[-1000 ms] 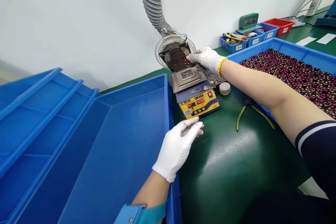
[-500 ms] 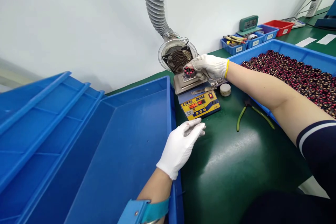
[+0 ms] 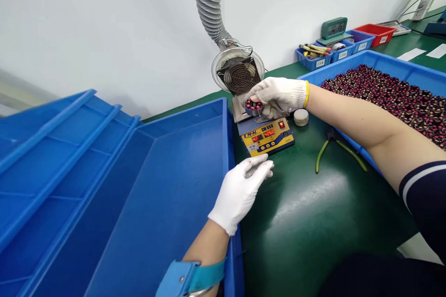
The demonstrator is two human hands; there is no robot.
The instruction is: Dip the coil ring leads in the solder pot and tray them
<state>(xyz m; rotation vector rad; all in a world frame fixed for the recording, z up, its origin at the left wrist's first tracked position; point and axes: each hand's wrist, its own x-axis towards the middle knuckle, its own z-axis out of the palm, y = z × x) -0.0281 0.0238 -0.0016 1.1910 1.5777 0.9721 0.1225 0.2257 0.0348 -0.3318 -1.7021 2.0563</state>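
Observation:
My right hand (image 3: 278,95), in a white knit glove with a yellow cuff, is closed on a small red-wound coil (image 3: 253,105) just over the metal top of a solder pot (image 3: 266,132) with red digits on its yellow and blue front. My left hand (image 3: 242,188), in a smooth white glove, rests on the green mat beside the rim of a big blue bin (image 3: 174,185), fingers stretched out loosely, holding nothing.
A fume extractor fan (image 3: 240,74) on a grey hose stands behind the pot. A blue tray (image 3: 397,72) full of several dark red coils lies at right. Green-handled cutters (image 3: 325,151) and a small round tin (image 3: 301,117) lie on the mat. Small bins and a clock stand far right.
My right hand has brought the coil down from in front of the fan toward me, onto the pot's top. My left hand has barely moved.

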